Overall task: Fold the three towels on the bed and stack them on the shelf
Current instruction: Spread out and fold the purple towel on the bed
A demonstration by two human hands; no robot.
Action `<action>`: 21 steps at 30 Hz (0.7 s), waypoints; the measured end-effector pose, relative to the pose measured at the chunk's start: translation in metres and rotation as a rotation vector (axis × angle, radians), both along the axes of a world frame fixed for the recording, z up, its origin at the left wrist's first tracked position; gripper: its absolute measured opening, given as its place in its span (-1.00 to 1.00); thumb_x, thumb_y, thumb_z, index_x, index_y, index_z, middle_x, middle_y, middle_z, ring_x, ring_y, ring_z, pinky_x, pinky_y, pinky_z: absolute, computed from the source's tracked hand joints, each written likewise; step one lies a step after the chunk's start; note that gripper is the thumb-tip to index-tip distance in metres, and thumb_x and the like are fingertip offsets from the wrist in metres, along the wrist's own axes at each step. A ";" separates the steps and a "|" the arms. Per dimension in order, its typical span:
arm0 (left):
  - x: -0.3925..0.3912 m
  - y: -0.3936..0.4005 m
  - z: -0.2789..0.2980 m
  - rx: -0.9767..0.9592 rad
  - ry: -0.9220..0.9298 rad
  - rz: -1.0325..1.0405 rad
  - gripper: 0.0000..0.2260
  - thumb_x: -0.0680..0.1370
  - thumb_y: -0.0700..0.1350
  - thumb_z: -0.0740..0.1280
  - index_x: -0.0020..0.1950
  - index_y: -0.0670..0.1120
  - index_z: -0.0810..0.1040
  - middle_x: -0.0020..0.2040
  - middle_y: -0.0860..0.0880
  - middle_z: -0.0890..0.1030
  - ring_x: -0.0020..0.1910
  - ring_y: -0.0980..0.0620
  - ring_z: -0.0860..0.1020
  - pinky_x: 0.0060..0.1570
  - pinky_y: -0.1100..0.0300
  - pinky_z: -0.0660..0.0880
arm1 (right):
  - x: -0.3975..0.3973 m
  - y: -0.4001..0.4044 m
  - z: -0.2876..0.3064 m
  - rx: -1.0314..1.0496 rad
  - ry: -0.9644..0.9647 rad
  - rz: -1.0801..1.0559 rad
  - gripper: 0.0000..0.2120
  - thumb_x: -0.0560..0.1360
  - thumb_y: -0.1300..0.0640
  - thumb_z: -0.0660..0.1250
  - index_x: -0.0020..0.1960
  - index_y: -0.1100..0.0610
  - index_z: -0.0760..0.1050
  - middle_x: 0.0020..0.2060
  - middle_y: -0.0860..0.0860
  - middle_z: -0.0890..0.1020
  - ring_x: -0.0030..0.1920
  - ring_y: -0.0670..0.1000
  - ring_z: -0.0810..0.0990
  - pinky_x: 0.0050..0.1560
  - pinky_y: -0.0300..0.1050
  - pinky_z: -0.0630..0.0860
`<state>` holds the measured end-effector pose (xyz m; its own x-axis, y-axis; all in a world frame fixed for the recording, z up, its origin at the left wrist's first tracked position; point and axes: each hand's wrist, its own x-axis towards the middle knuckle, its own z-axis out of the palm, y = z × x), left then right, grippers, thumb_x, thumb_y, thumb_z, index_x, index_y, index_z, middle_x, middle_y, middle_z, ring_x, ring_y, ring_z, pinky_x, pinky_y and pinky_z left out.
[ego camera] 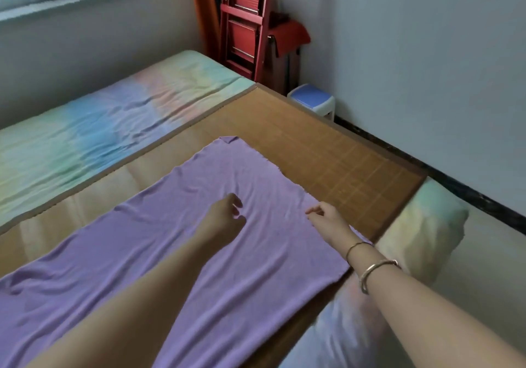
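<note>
1. Forearms fill the bottom of the view, both reaching out over a purple towel (216, 253) that's spread flat, running from 8 o'clock up to its far end at about 12.
2. Left hand (225, 214) hovers dead centre over the towel, fingers loosely curled and narrow, holding nothing as far as I can see.
3. Right hand (327, 219) is at roughly 3 o'clock of the left one, right at the towel's right edge. Thumb and forefinger are close together like a pinch, but I honestly cannot tell whether any cloth is caught in it. Two bangles (370, 268) sit on that wrist.
4. Towel is lying on a woven bamboo mat (327, 151) on the bed, with a pastel rainbow sheet (99, 128) showing at 10 o'clock. Far corner of the towel is flipped over a bit.
5. My read: this is the smoothing/lining-up stage of folding one towel, with no fold made yet (only one towel is in view, and no shelf that I can identify for certain).
6. Next move probably needs a grip on one end's corners and bringing that end over to meet the other, edges matched.
7. Off at 1 o'clock there's a red folding ladder (244, 20) and a small blue-topped stool (311, 100).
8. No brands, labels or readable writing anywhere.
</note>
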<state>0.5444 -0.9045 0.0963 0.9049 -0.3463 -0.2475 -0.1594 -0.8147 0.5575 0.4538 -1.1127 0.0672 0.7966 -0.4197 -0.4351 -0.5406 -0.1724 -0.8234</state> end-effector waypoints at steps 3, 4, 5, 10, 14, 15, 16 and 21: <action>0.039 -0.071 -0.049 0.061 0.037 -0.111 -0.65 0.53 -0.17 0.27 0.32 -0.07 0.39 0.20 -0.09 0.48 0.13 -0.07 0.49 0.05 0.14 0.40 | 0.028 -0.052 -0.046 -0.013 0.039 -0.001 -0.86 0.54 0.20 0.17 0.06 0.13 0.45 -0.18 -0.04 0.45 -0.22 -0.03 0.42 -0.28 -0.19 0.36; 0.052 -0.089 -0.065 0.092 0.044 -0.159 -0.60 0.55 -0.16 0.26 0.38 -0.05 0.34 0.25 -0.12 0.45 0.17 -0.10 0.47 0.13 0.09 0.42 | 0.035 -0.065 -0.060 -0.011 0.043 -0.004 -0.86 0.53 0.20 0.18 0.08 0.13 0.44 -0.15 -0.04 0.46 -0.23 -0.04 0.42 -0.27 -0.19 0.37; 0.065 -0.105 -0.082 0.127 0.052 -0.197 -0.57 0.56 -0.15 0.24 0.43 -0.03 0.28 0.28 -0.15 0.43 0.19 -0.13 0.47 0.17 0.04 0.43 | 0.041 -0.078 -0.076 -0.006 0.049 -0.009 -0.85 0.53 0.19 0.20 0.09 0.12 0.43 -0.12 -0.03 0.46 -0.22 -0.04 0.42 -0.25 -0.17 0.39; 0.118 -0.170 -0.164 0.323 0.043 -0.250 -0.50 0.63 0.00 0.14 0.54 0.07 0.07 0.37 -0.22 0.32 0.11 -0.17 0.51 -0.01 0.08 0.43 | 0.075 -0.121 -0.153 -0.069 0.133 0.028 -0.80 0.50 0.11 0.26 0.11 0.03 0.36 -0.09 -0.10 0.43 -0.12 0.04 0.50 -0.12 -0.06 0.49; 0.142 -0.194 -0.206 0.384 0.019 -0.239 -0.52 0.65 0.04 0.02 0.55 0.13 -0.01 0.41 -0.20 0.24 0.01 -0.18 0.51 0.02 0.03 0.49 | 0.094 -0.131 -0.191 -0.199 0.168 0.094 -0.71 0.47 0.06 0.30 0.16 0.08 0.39 0.09 0.03 0.48 0.10 0.10 0.51 -0.08 -0.14 0.43; 0.147 -0.198 -0.215 0.411 0.002 -0.249 -0.54 0.64 0.03 0.00 0.54 0.15 0.01 0.39 -0.17 0.27 0.02 -0.19 0.51 0.04 -0.02 0.50 | 0.099 -0.132 -0.197 -0.219 0.174 0.101 -0.74 0.46 0.05 0.30 0.11 0.08 0.40 0.06 0.03 0.51 0.10 0.10 0.51 -0.09 -0.14 0.42; 0.151 -0.201 -0.218 0.430 -0.021 -0.252 -0.57 0.63 0.02 -0.02 0.52 0.14 0.07 0.34 -0.14 0.32 -0.01 -0.18 0.52 0.01 -0.03 0.51 | 0.102 -0.132 -0.197 -0.239 0.189 0.116 -0.79 0.46 0.03 0.30 0.05 0.07 0.41 0.00 0.02 0.53 0.09 0.11 0.52 -0.07 -0.12 0.44; 0.160 -0.204 -0.225 0.353 -0.021 -0.185 -0.76 0.62 0.07 0.04 0.09 -0.08 0.33 0.08 -0.12 0.41 -0.13 -0.14 0.49 -0.11 0.01 0.47 | 0.111 -0.120 -0.187 -0.314 0.254 0.260 -0.82 0.42 0.04 0.34 -0.31 0.04 0.42 -0.30 -0.02 0.57 -0.16 0.09 0.57 -0.12 -0.10 0.48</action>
<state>0.7045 -1.1087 -0.1291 0.8411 -0.4012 -0.3628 -0.3301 -0.9121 0.2432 0.5646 -1.2325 -0.1195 0.7775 -0.3627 -0.5137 -0.6238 -0.5480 -0.5572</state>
